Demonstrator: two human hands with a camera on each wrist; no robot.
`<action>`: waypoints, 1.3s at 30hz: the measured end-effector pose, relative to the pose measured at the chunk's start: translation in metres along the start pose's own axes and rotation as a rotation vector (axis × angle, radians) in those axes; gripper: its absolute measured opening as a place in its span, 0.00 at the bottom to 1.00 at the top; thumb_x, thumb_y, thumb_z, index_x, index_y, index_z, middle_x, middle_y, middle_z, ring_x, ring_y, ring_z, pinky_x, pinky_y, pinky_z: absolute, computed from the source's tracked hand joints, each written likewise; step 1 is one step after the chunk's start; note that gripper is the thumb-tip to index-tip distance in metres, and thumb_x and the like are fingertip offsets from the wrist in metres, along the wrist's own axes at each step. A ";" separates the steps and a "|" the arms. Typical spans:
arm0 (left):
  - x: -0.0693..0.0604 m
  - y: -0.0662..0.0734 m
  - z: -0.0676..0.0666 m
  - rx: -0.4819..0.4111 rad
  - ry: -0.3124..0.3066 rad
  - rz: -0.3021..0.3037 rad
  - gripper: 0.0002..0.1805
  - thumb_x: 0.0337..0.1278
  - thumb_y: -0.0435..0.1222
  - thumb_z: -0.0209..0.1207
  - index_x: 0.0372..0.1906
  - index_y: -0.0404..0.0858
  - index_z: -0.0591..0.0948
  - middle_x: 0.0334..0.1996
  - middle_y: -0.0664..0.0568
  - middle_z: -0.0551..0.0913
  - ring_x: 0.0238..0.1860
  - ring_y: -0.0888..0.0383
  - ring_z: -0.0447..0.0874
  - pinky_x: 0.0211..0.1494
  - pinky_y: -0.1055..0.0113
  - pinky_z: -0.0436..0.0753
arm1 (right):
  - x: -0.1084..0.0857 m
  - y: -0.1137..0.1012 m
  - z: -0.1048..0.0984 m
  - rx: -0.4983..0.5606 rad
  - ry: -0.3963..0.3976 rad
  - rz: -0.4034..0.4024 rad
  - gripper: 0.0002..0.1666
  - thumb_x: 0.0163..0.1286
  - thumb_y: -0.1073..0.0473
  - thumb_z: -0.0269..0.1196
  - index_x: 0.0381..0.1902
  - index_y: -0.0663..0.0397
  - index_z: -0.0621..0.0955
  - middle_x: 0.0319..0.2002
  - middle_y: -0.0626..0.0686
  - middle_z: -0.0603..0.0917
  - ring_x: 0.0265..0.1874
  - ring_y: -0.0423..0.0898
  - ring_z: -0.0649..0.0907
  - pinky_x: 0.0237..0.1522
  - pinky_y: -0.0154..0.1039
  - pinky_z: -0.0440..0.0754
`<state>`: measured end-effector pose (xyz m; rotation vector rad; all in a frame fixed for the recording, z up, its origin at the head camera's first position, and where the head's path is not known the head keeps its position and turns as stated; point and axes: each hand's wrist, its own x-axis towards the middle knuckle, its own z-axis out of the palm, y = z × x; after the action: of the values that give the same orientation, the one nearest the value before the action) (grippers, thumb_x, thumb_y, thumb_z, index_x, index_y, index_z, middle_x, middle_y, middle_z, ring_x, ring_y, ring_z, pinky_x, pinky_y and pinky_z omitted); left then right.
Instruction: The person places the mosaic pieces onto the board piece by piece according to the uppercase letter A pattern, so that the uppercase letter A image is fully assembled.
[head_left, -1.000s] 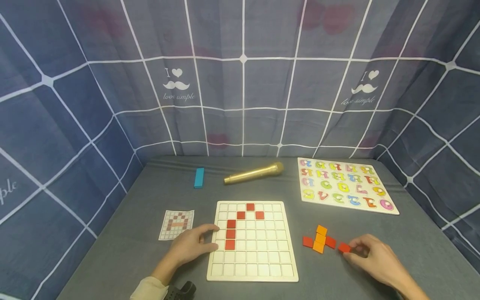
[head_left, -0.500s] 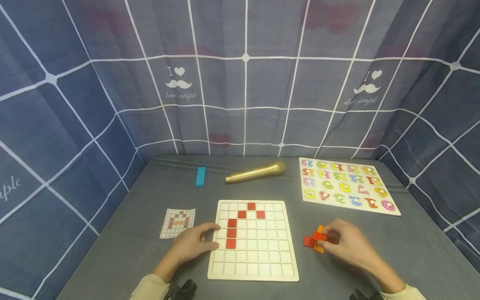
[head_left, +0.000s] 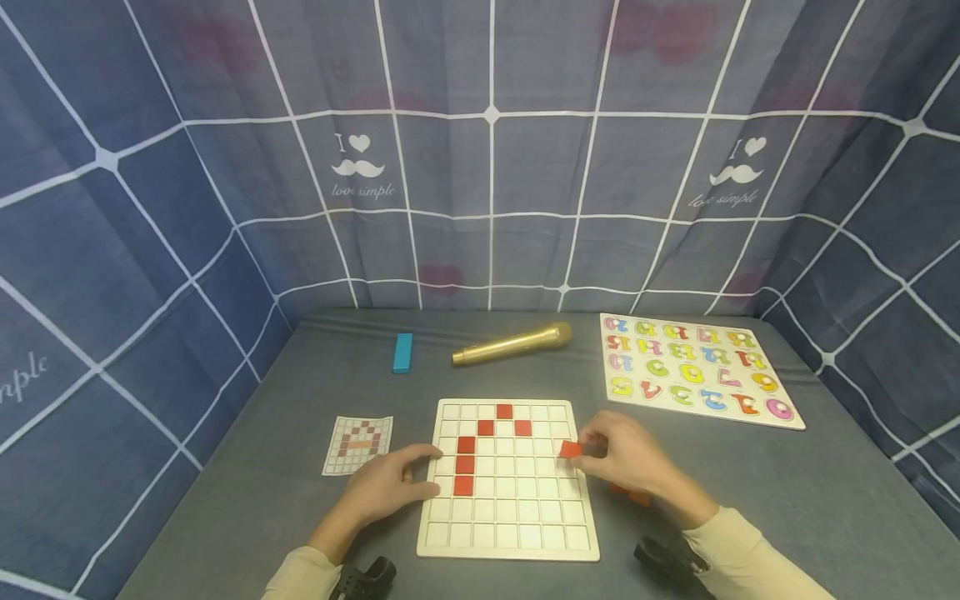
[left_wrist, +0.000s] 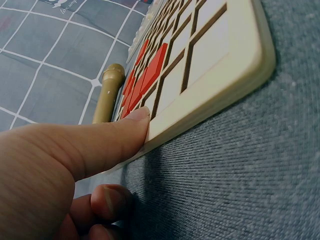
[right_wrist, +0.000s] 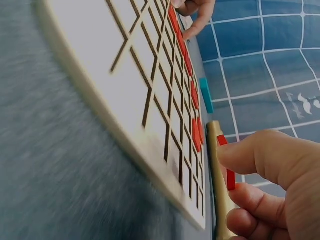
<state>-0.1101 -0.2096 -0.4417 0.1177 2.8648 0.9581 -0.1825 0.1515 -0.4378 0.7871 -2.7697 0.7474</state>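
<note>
A pale gridded board point(head_left: 510, 487) lies flat, with several red tiles in its upper and left cells. At the board's left edge, my left hand point(head_left: 384, 492) touches the rim with thumb and index finger apart; the left wrist view shows the thumb point(left_wrist: 110, 140) on that rim. Over the board's right edge, my right hand point(head_left: 626, 454) pinches a red tile point(head_left: 570, 449) between thumb and fingers. The same tile point(right_wrist: 230, 172) stands on edge between the fingertips in the right wrist view. Other red and orange tiles point(head_left: 639, 498) lie partly hidden under the right hand.
A card with a small tile pattern point(head_left: 357, 445) lies left of the board. Behind are a blue block point(head_left: 402, 353) and a gold microphone point(head_left: 512, 344). A number puzzle board point(head_left: 697, 371) sits at the back right, before a checked cloth wall.
My right hand has picked up a red tile from the right, passed over the loose tiles and moved left to the board's right edge. The left hand stays at the board.
</note>
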 end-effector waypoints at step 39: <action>-0.001 -0.001 0.001 -0.009 -0.002 0.005 0.26 0.48 0.51 0.70 0.55 0.55 0.81 0.18 0.60 0.70 0.17 0.64 0.63 0.19 0.71 0.61 | 0.028 -0.015 0.020 0.023 -0.124 -0.061 0.11 0.53 0.54 0.75 0.34 0.48 0.87 0.33 0.43 0.84 0.33 0.37 0.79 0.38 0.35 0.77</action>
<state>-0.1095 -0.2102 -0.4433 0.1258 2.8593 0.9706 -0.1985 0.1181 -0.4412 0.9482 -2.8356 0.7451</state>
